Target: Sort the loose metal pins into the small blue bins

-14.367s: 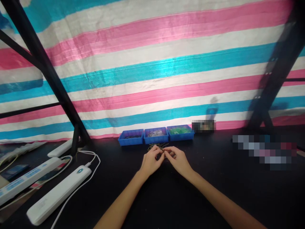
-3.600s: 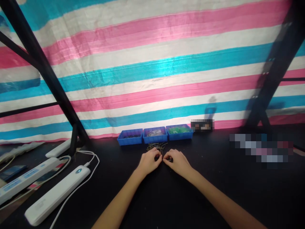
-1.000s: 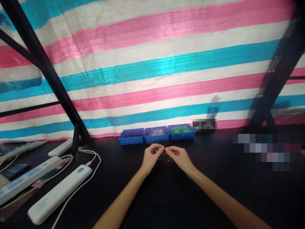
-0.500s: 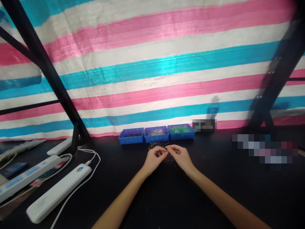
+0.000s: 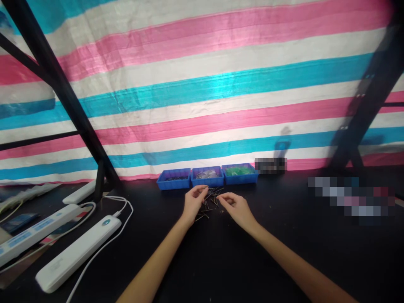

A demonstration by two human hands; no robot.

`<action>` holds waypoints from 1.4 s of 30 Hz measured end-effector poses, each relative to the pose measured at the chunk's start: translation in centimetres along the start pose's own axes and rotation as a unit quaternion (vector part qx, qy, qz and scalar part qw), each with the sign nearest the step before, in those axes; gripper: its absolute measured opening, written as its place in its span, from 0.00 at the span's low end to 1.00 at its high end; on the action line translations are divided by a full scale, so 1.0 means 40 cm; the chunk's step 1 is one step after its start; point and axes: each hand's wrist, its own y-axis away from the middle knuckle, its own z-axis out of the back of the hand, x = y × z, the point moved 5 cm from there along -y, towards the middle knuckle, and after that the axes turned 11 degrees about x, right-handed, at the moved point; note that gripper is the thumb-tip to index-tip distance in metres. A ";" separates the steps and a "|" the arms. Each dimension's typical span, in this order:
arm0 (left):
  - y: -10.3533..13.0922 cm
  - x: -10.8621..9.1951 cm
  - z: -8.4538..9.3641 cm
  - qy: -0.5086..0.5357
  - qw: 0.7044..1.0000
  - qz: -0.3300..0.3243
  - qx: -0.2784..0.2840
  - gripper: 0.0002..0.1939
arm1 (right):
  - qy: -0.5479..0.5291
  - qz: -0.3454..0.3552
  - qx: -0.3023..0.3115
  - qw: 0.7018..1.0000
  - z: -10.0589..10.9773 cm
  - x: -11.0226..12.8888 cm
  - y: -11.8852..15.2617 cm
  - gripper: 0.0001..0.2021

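Observation:
A loose pile of thin, dark, screw-like metal pieces [image 5: 212,197] lies on the black table, several of them scattered toward me. At the left side of the pile is my left hand [image 5: 192,205], thumb and index finger closed in a pinch near the pile's far end. On the other side, my right hand [image 5: 237,209] also pinches, its fingertips at the pile's right edge. Whatever sits between either set of fingertips is too small to make out. Just beyond stand three blue trays: a left tray [image 5: 173,185] with dark pieces, a middle tray [image 5: 208,182] with clear bags, and a right tray [image 5: 241,180] with green contents.
A white power bank-like bar [image 5: 77,254] with a white cable and a white power strip [image 5: 39,229] lie on the left. Black frame legs [image 5: 75,113] rise at both sides. A striped tarp [image 5: 202,101] hangs behind the table [image 5: 202,269]. Blurred-out items lie at the right.
My hands have moved apart from where their fingertips met. The left one shifted left and slightly away from me, uncovering more of the pile; the right one moved little.

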 end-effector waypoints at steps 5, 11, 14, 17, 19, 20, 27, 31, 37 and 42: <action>-0.022 0.025 0.067 0.102 0.992 0.022 -0.077 0.24 | 0.024 0.014 0.007 1.000 -0.005 0.010 0.006 0.12; -0.038 0.031 0.146 0.132 0.981 0.014 -0.141 0.26 | 0.048 0.019 0.020 0.998 -0.008 0.014 0.007 0.10; -0.042 0.038 0.169 0.145 0.976 0.019 -0.164 0.25 | 0.053 0.025 0.024 0.998 -0.010 0.015 0.007 0.09; -0.045 0.049 0.180 0.168 0.970 0.033 -0.172 0.25 | 0.066 0.029 0.030 0.997 -0.013 0.018 0.010 0.09; -0.048 0.051 0.180 0.176 0.971 0.033 -0.161 0.24 | 0.072 0.030 0.037 0.996 -0.016 0.020 0.012 0.08; -0.049 0.050 0.178 0.177 0.972 0.029 -0.151 0.24 | 0.073 0.029 0.041 0.996 -0.017 0.021 0.013 0.08; -0.052 0.035 0.155 0.160 0.984 0.032 -0.076 0.21 | 0.079 0.022 0.054 0.995 -0.020 0.018 0.015 0.08; -0.050 0.037 0.141 0.174 0.983 0.048 -0.037 0.26 | 0.085 0.027 0.069 0.994 -0.024 0.014 0.015 0.08; -0.048 0.042 0.133 0.189 0.980 0.065 -0.013 0.30 | 0.098 0.033 0.074 0.992 -0.027 0.011 0.014 0.08; -0.052 0.044 0.132 0.172 0.983 0.058 0.001 0.30 | 0.113 0.042 0.079 0.990 -0.029 0.009 0.015 0.09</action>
